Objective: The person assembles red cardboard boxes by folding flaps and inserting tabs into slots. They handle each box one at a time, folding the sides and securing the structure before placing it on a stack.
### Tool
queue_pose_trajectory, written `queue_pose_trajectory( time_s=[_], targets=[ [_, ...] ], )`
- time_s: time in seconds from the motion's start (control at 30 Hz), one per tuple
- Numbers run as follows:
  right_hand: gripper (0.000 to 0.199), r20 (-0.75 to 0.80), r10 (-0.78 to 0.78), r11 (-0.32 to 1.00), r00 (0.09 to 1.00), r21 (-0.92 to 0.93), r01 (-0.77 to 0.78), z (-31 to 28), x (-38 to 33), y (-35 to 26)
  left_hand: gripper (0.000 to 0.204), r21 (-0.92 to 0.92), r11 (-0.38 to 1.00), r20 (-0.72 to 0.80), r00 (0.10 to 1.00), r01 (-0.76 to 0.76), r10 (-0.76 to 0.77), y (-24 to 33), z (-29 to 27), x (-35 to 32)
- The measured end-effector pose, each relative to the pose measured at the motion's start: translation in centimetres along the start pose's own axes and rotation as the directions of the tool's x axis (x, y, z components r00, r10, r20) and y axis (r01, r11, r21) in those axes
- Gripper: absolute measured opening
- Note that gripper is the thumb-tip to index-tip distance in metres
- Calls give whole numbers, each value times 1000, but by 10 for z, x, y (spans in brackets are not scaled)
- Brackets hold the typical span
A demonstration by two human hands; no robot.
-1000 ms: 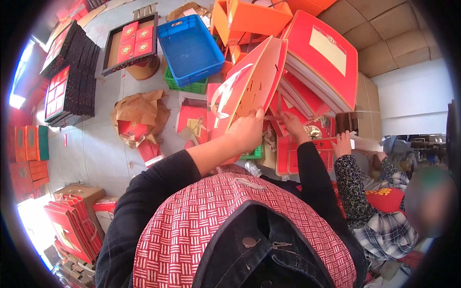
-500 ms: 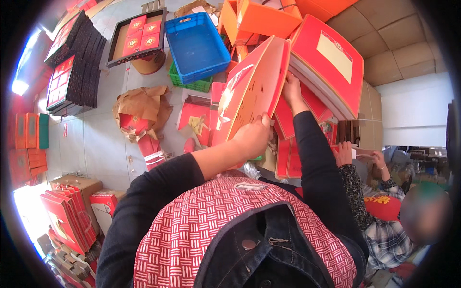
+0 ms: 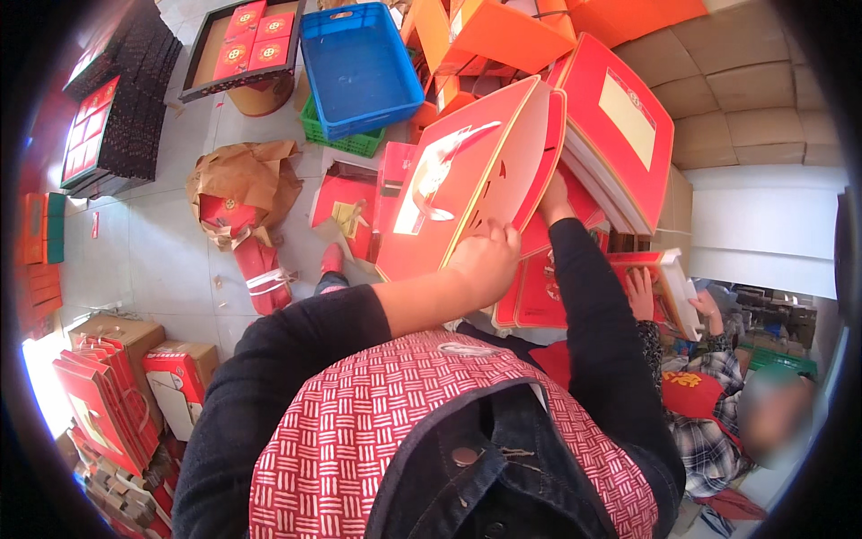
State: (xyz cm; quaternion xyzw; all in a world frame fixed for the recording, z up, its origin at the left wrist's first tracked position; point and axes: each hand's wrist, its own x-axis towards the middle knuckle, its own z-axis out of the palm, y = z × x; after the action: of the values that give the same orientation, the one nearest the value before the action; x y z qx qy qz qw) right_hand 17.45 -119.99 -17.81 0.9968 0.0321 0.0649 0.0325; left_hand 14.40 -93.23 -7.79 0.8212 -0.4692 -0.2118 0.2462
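Observation:
A red gift bag (image 3: 476, 126) with gold edges, a pale panel and a white ribbon handle leans in front of me. Its slotted pale side shows between the spread red panels. My left hand (image 3: 485, 262) is closed at the lower edge of that slotted side, its fingers curled against the bag. My right hand (image 3: 556, 196) grips the rear panel from the right; most of its fingers are hidden behind it. Just beyond that hand stands a stack of large red folded bags (image 3: 620, 135) with cream panels. More flat red pieces (image 3: 539, 296) lie beneath my hands.
A blue crate (image 3: 359, 81) on a green crate (image 3: 359, 142), orange boxes (image 3: 512, 36), and crumpled brown paper (image 3: 247, 175) are beyond. Black trays (image 3: 126, 135) are stacked far left. Cartons (image 3: 745, 99) line the right. A co-worker's hands (image 3: 640, 295) hold a red box (image 3: 660, 274).
The bag's panels have spread apart, baring more of the slotted side. My left hand has moved down and in from the panel edge. The co-worker's red box has come into sight.

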Motion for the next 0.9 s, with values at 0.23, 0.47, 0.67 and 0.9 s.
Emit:
queue_pose_trajectory(
  time_s=[0.23, 0.47, 0.67, 0.9],
  targets=[
    [38, 370, 34, 636, 928, 708, -306, 95, -79, -65, 17, -22, 988, 62, 986, 154, -153, -27, -14, -28],
    [56, 602, -331, -134, 727, 733, -667, 20, -79, -148, 17, 14, 890, -241, 865, 456, -440, -54, -46, -161],
    [40, 764, -345, -97, 546, 549, -830, 70, -132, -156, 27, 218, 482, -264, 527, 848, -808, -63, -117, -374],
    [26, 840, -385, 251, 383, 495, -832, 137, -163, -200, 27, 324, -3, -745, 253, 946, -618, -44, -213, -684]
  ],
)
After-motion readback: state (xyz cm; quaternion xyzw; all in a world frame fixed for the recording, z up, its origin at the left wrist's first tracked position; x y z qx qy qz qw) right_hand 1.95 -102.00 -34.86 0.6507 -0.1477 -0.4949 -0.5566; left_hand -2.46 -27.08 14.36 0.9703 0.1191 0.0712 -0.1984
